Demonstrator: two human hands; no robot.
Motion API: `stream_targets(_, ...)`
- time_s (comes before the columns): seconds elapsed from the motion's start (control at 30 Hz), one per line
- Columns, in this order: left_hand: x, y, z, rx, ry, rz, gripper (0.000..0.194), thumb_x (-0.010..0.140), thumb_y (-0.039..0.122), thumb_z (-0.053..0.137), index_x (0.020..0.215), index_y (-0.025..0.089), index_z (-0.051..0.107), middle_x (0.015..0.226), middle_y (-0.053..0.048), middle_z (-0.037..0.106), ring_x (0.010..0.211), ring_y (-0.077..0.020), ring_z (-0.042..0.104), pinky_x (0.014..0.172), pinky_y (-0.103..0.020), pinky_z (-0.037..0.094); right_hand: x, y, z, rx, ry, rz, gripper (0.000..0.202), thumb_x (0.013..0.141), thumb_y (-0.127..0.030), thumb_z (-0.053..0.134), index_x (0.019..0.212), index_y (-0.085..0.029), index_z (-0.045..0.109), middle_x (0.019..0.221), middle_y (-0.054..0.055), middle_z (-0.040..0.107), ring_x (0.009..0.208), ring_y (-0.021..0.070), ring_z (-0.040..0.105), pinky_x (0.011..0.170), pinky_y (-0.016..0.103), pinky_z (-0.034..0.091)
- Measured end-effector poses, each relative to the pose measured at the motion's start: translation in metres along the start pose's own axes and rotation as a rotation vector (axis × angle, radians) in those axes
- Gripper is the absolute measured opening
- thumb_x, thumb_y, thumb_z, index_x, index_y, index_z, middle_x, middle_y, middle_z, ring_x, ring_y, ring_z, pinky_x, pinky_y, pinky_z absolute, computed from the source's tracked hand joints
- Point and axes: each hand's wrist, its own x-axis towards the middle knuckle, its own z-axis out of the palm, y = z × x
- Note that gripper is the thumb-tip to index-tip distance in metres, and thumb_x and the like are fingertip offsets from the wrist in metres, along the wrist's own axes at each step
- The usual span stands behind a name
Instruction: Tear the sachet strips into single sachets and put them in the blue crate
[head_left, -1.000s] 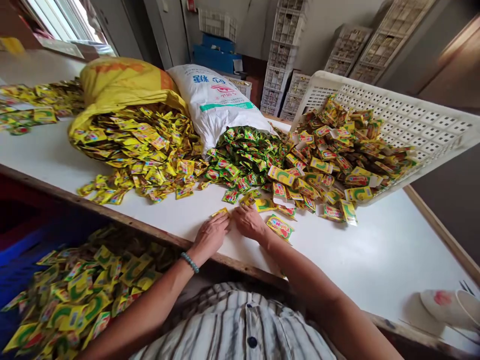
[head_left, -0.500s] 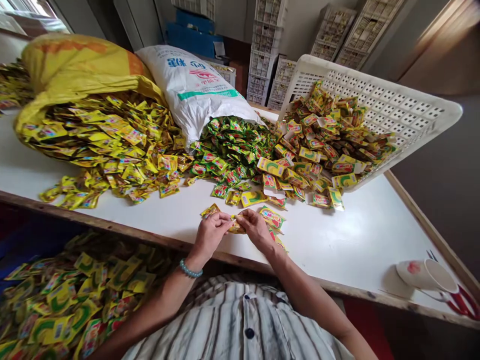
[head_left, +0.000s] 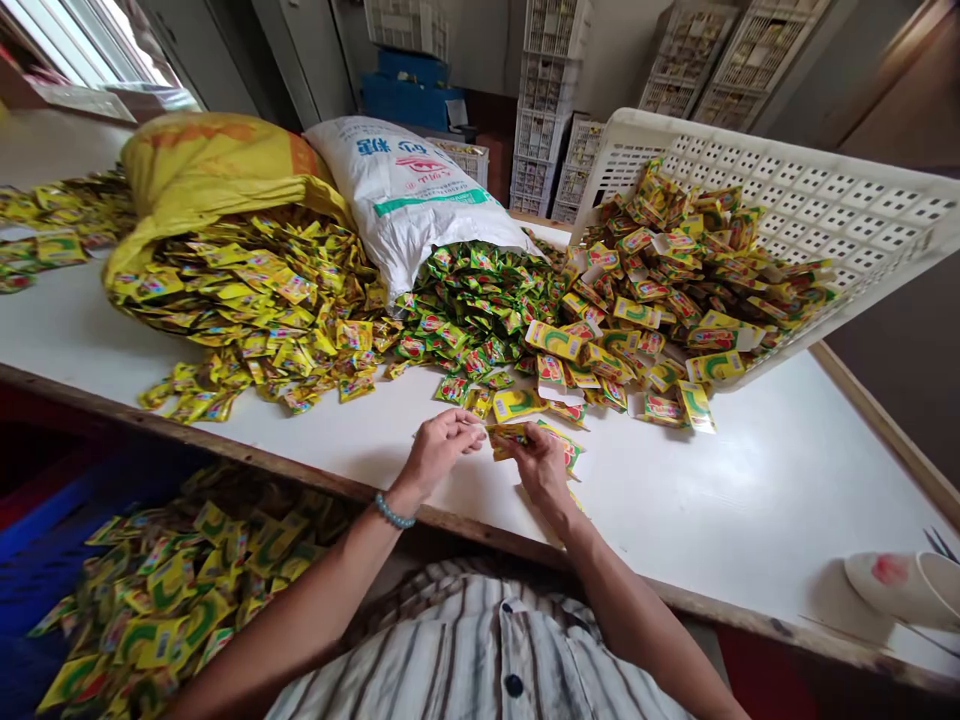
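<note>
In the head view my right hand (head_left: 546, 468) grips a small yellow packet (head_left: 507, 436) between thumb and fingers, above the white table near its front edge. My left hand (head_left: 446, 445), a beaded bracelet on its wrist, is closed in a pinch just left of that packet. What its fingertips hold, if anything, is too small to make out. Under and beside my right hand lie flat yellow-green packets (head_left: 564, 446), partly covered by it. Just beyond my hands, a yellow carton (head_left: 517, 404) lies at the edge of a pile of small green sachets (head_left: 480, 300).
A yellow sack (head_left: 225, 150) spills yellow sachets (head_left: 262, 290) at left; a white sack (head_left: 412, 180) lies behind the green ones. A tipped white crate (head_left: 825, 200) holds small cartons (head_left: 675, 270). A cup (head_left: 892, 585) lies at right. Below the table, a blue bin (head_left: 52, 560) contains packets.
My hands have moved slightly apart; the packet is now in my right hand, and my left fingers have come away from it. The view has shifted, so the scene sits further right.
</note>
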Motion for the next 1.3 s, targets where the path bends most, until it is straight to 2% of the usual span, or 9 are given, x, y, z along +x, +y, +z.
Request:
stream_targets(0.17,0.068,0.004,-0.018,0.492,0.323,-0.069,0.022,0.075,0.039,0.066,0.083,0.018,0.065,0.1,-0.015,0.073,0.108,-0.0319,0.064,0.09,-0.04,0.049,0.013,0.006,-0.019,0.107,-0.056,0.073,0.031,0.075,-0.047,0.07,0.071,-0.02,0.056,0.069,0.0,0.062,0.063,0.0151,0.054,0.062,0.029,0.045)
stream_targets(0.33,0.1,-0.003,-0.012,0.602,0.372,-0.145,0.026,0.061,0.026,0.08,0.079,0.015,0.064,0.111,-0.021,0.068,0.118,-0.0392,0.057,0.093,-0.042,0.045,0.018,0.011,-0.031,0.202,-0.036,0.099,0.033,0.07,-0.047,0.076,0.072,-0.018,0.061,0.071,0.002,0.066,0.065,0.0149,0.057,0.062,0.028,0.047)
stream_targets(0.5,0.073,-0.008,-0.004,0.576,0.248,-0.051,0.02,0.075,0.03,0.068,0.091,0.019,0.064,0.092,-0.009,0.074,0.088,-0.0258,0.069,0.076,-0.033,0.05,0.013,0.01,-0.037,0.356,-0.05,0.167,0.033,0.068,-0.046,0.08,0.079,-0.018,0.067,0.081,0.003,0.071,0.073,0.0175,0.063,0.071,0.031,0.051)
stream_targets(0.63,0.042,-0.004,0.009,0.255,0.005,0.1,0.03,0.07,0.038,0.071,0.089,0.018,0.062,0.081,-0.005,0.074,0.074,-0.0213,0.069,0.067,-0.029,0.052,0.017,-0.002,-0.027,0.436,-0.143,0.172,0.034,0.069,-0.047,0.079,0.082,-0.019,0.065,0.082,0.002,0.07,0.076,0.0176,0.063,0.073,0.03,0.052)
stream_targets(0.77,0.017,0.003,0.032,0.058,-0.161,0.084,0.037,0.071,0.042,0.071,0.097,0.016,0.062,0.076,-0.004,0.073,0.07,-0.0205,0.07,0.067,-0.031,0.055,0.028,-0.003,-0.025,0.464,-0.182,0.141,0.039,0.063,-0.049,0.082,0.08,-0.02,0.062,0.077,0.0,0.068,0.072,0.0162,0.061,0.07,0.03,0.053)
stream_targets(0.9,-0.008,0.01,0.06,0.235,-0.135,0.24,0.044,0.077,0.042,0.072,0.111,0.019,0.059,0.09,-0.006,0.073,0.08,-0.0206,0.07,0.076,-0.033,0.055,0.035,0.016,-0.05,0.391,0.068,0.039,0.035,0.066,-0.045,0.081,0.081,-0.02,0.062,0.078,0.0,0.067,0.07,0.0149,0.059,0.069,0.03,0.052)
stream_targets(1.1,-0.038,0.018,0.101,0.771,-0.497,0.664,0.065,0.068,0.042,0.082,0.123,0.016,0.059,0.127,-0.017,0.062,0.12,-0.0368,0.055,0.097,-0.051,0.047,0.039,0.045,-0.084,0.369,0.285,0.066,0.034,0.072,-0.046,0.075,0.085,-0.019,0.059,0.081,0.0,0.065,0.072,0.0144,0.059,0.07,0.031,0.053)
stream_targets(1.23,-0.035,0.012,0.091,0.814,-0.638,0.79,0.051,0.076,0.01,0.063,0.126,0.021,0.058,0.123,-0.009,0.065,0.128,-0.0308,0.047,0.104,-0.047,0.043,0.039,0.045,-0.084,0.407,0.244,0.056,0.034,0.071,-0.045,0.076,0.087,-0.019,0.061,0.081,0.0,0.065,0.071,0.0138,0.058,0.068,0.029,0.052)
stream_targets(1.3,-0.032,0.007,0.077,0.773,-0.583,0.827,0.055,0.073,0.0,0.054,0.124,0.021,0.059,0.121,-0.007,0.067,0.13,-0.0272,0.046,0.109,-0.044,0.04,0.037,0.044,-0.08,0.368,0.194,0.036,0.032,0.072,-0.045,0.075,0.086,-0.019,0.061,0.079,0.0,0.064,0.07,0.0142,0.057,0.067,0.028,0.051)
